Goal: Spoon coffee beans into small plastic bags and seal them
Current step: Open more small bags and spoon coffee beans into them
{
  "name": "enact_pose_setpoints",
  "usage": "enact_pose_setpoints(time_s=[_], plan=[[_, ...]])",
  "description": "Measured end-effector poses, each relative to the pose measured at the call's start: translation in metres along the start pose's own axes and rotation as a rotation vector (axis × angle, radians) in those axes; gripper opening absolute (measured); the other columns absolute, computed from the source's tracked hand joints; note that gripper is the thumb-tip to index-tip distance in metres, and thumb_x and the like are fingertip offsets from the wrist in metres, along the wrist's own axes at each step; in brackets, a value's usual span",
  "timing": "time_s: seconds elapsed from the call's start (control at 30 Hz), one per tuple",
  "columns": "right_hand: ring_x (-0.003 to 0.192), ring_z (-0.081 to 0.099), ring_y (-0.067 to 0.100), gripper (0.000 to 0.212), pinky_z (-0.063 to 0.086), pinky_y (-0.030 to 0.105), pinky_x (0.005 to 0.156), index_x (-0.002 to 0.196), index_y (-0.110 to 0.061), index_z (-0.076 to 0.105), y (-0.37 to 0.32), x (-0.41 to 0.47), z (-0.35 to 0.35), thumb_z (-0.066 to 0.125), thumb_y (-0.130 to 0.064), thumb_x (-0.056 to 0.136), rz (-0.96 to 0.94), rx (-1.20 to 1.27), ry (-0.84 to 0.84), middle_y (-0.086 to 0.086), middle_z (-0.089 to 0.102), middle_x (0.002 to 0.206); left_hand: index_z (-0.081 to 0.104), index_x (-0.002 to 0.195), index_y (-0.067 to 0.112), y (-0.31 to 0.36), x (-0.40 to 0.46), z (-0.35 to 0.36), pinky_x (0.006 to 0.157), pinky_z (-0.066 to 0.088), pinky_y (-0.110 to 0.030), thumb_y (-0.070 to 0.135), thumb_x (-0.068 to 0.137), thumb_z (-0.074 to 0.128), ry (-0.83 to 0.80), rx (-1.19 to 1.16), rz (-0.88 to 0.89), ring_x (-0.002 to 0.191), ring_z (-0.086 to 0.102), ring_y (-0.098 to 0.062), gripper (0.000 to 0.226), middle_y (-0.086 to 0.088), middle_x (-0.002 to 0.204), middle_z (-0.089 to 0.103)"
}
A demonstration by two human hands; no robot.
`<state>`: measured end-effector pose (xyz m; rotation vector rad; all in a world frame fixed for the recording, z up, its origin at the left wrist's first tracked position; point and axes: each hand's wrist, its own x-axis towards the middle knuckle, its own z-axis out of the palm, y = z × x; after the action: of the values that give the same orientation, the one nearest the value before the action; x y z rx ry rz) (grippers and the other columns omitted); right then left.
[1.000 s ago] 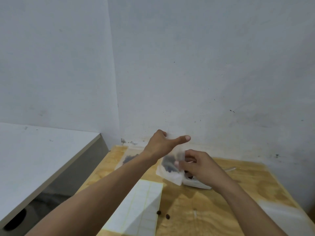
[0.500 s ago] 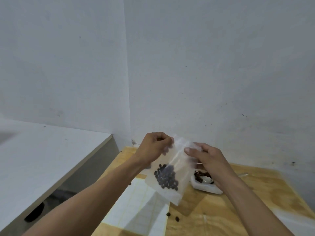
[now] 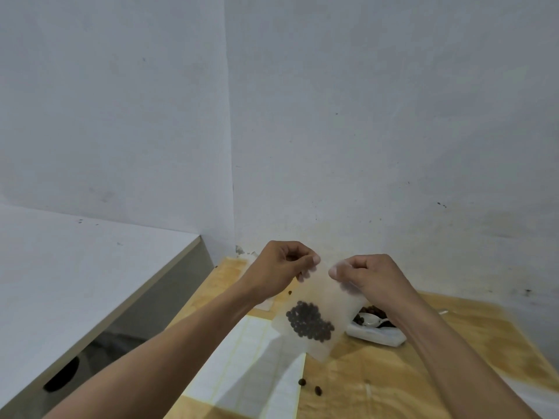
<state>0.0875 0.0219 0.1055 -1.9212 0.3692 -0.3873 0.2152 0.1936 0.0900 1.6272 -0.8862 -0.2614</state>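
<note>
**Clear bag of beans held up by both hands**

Translucent plastic makes up the bag, which hangs in the air above the table, tilted so its lower corner points down and to the right. Dark beans sit bunched in its lower half.

Both hands hold the bag by its top edge. The left hand has its fingers curled in, thumb and forefinger pinching the top left corner. The right hand is curled the same way and pinches the top right part of the edge. The two thumbs are near each other, with a short stretch of the bag's mouth between them. Whether that mouth is pressed closed is hard to tell, since the plastic there is pale and blurred against the wall.

Behind the bag, on the right, a white tray rests on the table with more beans and a spoon in it; the right wrist covers part of it. A white sheet with faint yellow lines lies on the near left of the table, under the left forearm. Two loose beans lie on the wood just right of the sheet. A grey shelf runs along the left, apart from the table.
</note>
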Motion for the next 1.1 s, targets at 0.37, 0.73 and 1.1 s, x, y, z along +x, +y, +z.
enact_pose_setpoints(time_s=[0.37, 0.73, 1.1], plan=[[0.075, 0.072, 0.017, 0.015, 0.052, 0.027, 0.072, 0.081, -0.02, 0.082, -0.013, 0.012, 0.019, 0.076, -0.032, 0.088, -0.015, -0.038, -0.032, 0.004, 0.079, 0.083, 0.074, 0.086, 0.008, 0.0, 0.004, -0.007, 0.062, 0.05, -0.02, 0.013, 0.097, 0.069, 0.032, 0.013, -0.026, 0.06, 0.06, -0.008, 0.013, 0.004, 0.07, 0.069], [0.058, 0.071, 0.012, 0.03, 0.06, 0.026, 0.066, 0.073, -0.012, 0.079, -0.02, 0.023, 0.021, 0.082, -0.04, 0.084, -0.04, -0.003, 0.077, 0.001, 0.075, 0.063, 0.073, 0.075, 0.01, 0.009, 0.023, -0.045, 0.055, 0.051, -0.019, 0.01, 0.094, 0.07, 0.353, -0.009, -0.104, 0.051, 0.057, -0.005, 0.018, 0.009, 0.055, 0.064], [0.059, 0.074, 0.019, 0.024, 0.06, 0.026, 0.052, 0.101, 0.015, 0.072, -0.008, 0.02, 0.055, 0.075, -0.007, 0.09, 0.406, 0.547, -0.215, 0.017, 0.078, 0.079, 0.066, 0.085, 0.001, -0.009, 0.023, -0.064, 0.048, 0.048, -0.022, 0.027, 0.093, 0.075, 0.389, 0.009, -0.593, 0.06, 0.063, -0.015, 0.029, -0.007, 0.074, 0.064]])
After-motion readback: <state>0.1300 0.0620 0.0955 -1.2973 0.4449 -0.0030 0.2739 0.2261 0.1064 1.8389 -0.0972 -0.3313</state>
